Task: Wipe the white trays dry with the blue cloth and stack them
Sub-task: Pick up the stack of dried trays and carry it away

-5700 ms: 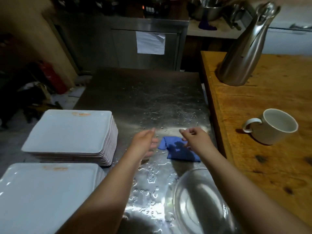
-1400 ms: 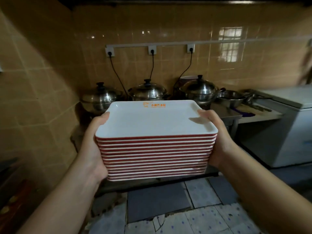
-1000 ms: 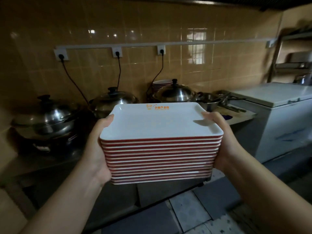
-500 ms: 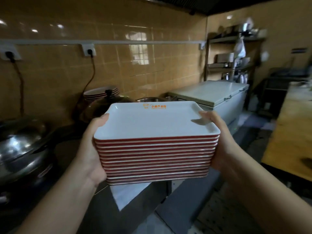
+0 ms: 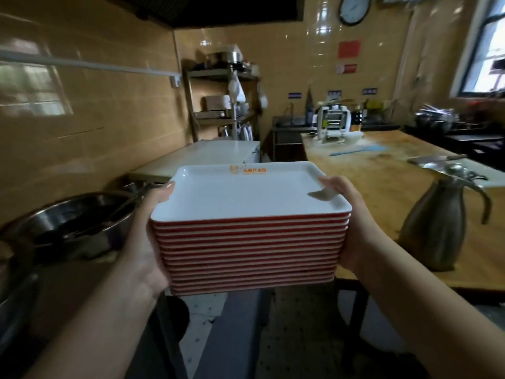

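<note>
A tall stack of white trays [image 5: 247,203] with red undersides is carried in the air in front of me, its top tray bearing an orange logo at the far edge. My left hand [image 5: 146,236] grips the stack's left side, thumb on the top rim. On the opposite side my right hand [image 5: 352,222] grips it the same way, thumb over the near right corner. The blue cloth is not in view.
A wooden table [image 5: 382,170] lies ahead on the right with a steel jug [image 5: 440,225] at its near end. A steel bowl [image 5: 73,222] sits on the left counter. A white chest freezer [image 5: 207,154] and a metal shelf rack [image 5: 226,99] stand beyond. Floor lies below the stack.
The view has swung right from the pots and sockets wall to the freezer, rack and wooden table. The stack stays gripped between both hands as before.
</note>
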